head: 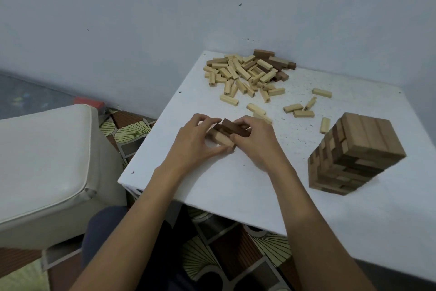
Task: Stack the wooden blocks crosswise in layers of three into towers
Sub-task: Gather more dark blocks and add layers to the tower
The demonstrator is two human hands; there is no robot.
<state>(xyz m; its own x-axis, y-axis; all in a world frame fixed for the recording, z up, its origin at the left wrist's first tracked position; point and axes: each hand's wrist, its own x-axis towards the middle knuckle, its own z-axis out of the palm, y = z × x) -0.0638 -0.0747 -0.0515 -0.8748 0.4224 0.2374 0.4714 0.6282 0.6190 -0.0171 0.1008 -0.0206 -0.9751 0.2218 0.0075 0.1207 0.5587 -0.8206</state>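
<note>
Your left hand pinches the low stack from nine o'clock, your right hand grips its dark top blocks from three; finished tower at four o'clock, loose blocks at twelve.

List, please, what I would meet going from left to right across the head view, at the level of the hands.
white cushioned seat → left hand → low stack, gripped by both hands → right hand → finished tower. The loose block pile lies farther back, overlapping the hands sideways, so it is left out.
</note>
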